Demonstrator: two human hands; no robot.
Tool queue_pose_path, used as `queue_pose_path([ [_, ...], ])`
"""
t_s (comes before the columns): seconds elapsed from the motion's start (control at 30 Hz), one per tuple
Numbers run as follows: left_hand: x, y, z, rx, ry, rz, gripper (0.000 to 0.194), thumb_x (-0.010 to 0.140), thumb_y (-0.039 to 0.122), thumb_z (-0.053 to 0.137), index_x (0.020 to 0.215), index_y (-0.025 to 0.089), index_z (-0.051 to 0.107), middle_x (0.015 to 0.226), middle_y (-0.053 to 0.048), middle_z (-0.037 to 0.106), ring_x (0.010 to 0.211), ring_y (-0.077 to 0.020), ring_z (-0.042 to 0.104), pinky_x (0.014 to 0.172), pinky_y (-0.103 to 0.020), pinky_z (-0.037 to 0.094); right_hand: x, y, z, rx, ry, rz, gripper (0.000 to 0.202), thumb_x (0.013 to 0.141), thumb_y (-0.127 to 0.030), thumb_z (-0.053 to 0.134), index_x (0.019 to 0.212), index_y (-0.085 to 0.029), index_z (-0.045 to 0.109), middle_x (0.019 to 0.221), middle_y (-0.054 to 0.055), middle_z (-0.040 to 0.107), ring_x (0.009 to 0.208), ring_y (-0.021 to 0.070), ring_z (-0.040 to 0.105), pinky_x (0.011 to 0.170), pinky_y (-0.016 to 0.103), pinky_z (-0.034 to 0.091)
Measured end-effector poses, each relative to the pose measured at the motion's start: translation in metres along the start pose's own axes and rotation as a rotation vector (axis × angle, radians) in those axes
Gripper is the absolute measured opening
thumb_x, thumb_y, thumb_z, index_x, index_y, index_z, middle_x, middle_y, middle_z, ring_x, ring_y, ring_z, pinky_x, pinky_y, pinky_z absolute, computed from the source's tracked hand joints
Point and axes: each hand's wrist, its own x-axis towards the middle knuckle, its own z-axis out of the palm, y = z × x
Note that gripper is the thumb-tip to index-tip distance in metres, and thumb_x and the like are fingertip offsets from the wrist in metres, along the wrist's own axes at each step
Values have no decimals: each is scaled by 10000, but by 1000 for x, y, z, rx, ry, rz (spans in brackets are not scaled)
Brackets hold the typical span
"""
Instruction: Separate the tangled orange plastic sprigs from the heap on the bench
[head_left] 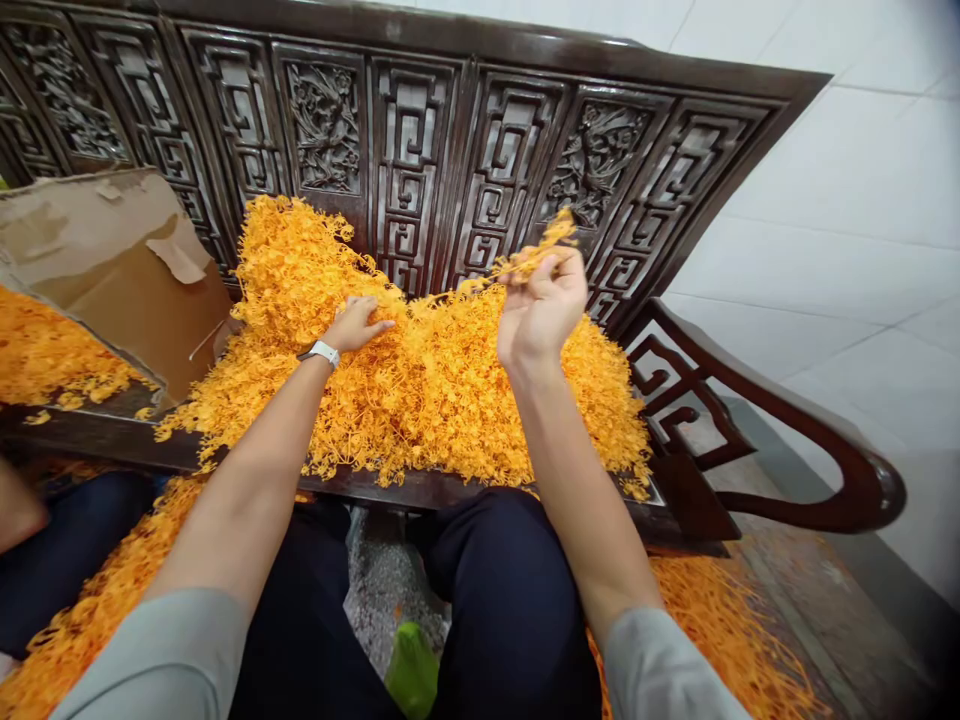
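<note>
A large heap of small curly orange pieces (465,390) covers the seat of a dark carved wooden bench. My left hand (358,323), with a white-banded watch on the wrist, rests on the left part of the heap, its fingers spread and thumb apart. Above the heap's right side, my right hand (544,300) is raised with its fingers pinched round an orange strand (555,240). The strand stretches left and down from that hand to the heap near my left hand.
The carved backrest (420,60) rises behind the heap. On the left stands a torn cardboard box (135,270) beside more orange pieces. A curved armrest (832,470) juts out at right. Orange pieces lie on the floor (720,620). Another person's leg (67,550) shows at lower left.
</note>
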Motion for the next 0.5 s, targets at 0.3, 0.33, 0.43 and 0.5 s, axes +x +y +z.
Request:
queue_pose_path([
  [0.3, 20, 17, -30, 182, -117, -19, 668, 930, 550, 591, 1390, 76, 693, 1325, -215, 751, 1245, -384, 656, 1121, -477, 485, 28, -99, -59, 178, 96, -30, 151, 1010, -269, 670, 893, -264, 574, 908, -21, 643, 693, 89, 609, 738, 266, 532],
  [0.33, 25, 30, -39, 211, -95, 7, 610, 930, 517, 600, 1346, 88, 721, 1280, -211, 768, 1205, -382, 682, 1086, -475, 504, 22, -98, -62, 171, 54, 50, 182, 978, -320, 719, 890, -261, 571, 906, -13, 657, 692, 101, 602, 724, 274, 532],
  [0.43, 25, 90, -65, 211, 134, 91, 418, 1000, 464, 537, 1067, 143, 796, 1000, -178, 787, 1024, -345, 732, 977, -466, 528, -1, -92, -62, 122, -78, 274, 267, 937, -443, 738, 895, -256, 551, 937, 13, 691, 754, 132, 615, 740, 298, 547],
  [0.5, 13, 143, -72, -38, 287, 186, 534, 1083, 528, 415, 910, 161, 762, 875, -149, 750, 917, -277, 723, 918, -426, 532, -14, -87, -57, 81, -141, 375, 288, 941, -480, 718, 909, -262, 532, 986, 25, 706, 835, 151, 638, 794, 320, 564],
])
